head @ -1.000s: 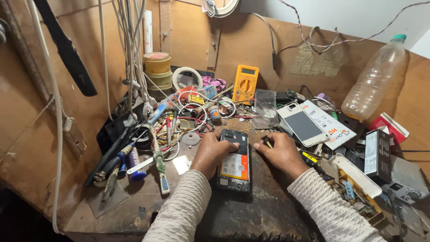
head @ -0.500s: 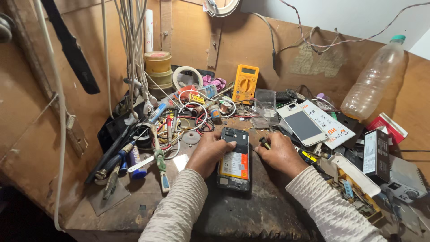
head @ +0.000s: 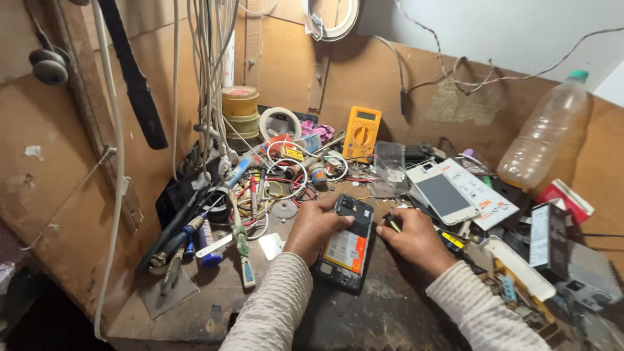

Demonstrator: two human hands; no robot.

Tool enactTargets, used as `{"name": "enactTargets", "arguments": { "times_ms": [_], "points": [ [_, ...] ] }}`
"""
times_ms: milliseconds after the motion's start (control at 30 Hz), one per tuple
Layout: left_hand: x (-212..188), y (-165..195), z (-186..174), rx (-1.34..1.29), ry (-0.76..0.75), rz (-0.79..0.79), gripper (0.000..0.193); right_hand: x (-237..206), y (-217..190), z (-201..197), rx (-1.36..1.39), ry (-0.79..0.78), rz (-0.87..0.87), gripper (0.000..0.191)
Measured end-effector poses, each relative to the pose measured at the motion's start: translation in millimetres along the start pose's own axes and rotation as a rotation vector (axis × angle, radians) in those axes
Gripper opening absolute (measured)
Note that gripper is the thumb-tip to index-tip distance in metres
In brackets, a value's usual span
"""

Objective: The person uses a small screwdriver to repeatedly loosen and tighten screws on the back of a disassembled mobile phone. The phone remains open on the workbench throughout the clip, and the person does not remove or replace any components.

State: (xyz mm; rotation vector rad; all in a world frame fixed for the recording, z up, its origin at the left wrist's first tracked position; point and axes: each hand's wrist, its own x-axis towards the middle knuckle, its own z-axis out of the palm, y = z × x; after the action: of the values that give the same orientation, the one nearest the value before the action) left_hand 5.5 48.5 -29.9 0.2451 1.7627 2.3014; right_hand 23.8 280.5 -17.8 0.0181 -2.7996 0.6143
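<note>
Phone (head: 346,242): back cover off, lying face down on the dark worn bench top (head: 383,312), near the middle of the bench and close to the front edge. Black frame. Orange-and-white battery label fills the middle of the open back; dark board and camera module show at the far end.

Orientation: long axis runs roughly away from the person, tilted slightly so the far (camera) end leans right and the near end sits a little left. Lies flat.

Left hand (head: 316,227): rests against the left long edge of the phone, fingers loosely curled, fingertips laid on the upper left part of the open back, thumb tucked out of sight. Steadying, not lifting.

Right hand (head: 416,240): just right of the phone, fingers drawn in narrow around a small tool with a yellow-green handle (head: 394,225); tool tip points toward the phone's right edge. Cannot tell whether the tip touches the phone.

Surroundings: white phone (head: 443,195) lying face up behind the right hand; yellow multimeter (head: 361,132) propped at the back wall; empty plastic bottle (head: 545,134) leaning at the right; tangle of wires (head: 279,175) and screwdrivers (head: 242,242) to the left.
</note>
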Motion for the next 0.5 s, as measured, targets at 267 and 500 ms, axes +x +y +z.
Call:
{"name": "enactTargets", "arguments": {
  "times_ms": [267,500],
  "points": [
    [-6,1,-6,-0.144,-0.139,0.101,0.031,-7,2,-4,0.204,-0.034,-0.039,0.024],
    [-7,9,-1,-0.101,-0.097,0.015,0.032,-8,6,-10,0.298,-0.071,0.045,0.020]
  ]
}}
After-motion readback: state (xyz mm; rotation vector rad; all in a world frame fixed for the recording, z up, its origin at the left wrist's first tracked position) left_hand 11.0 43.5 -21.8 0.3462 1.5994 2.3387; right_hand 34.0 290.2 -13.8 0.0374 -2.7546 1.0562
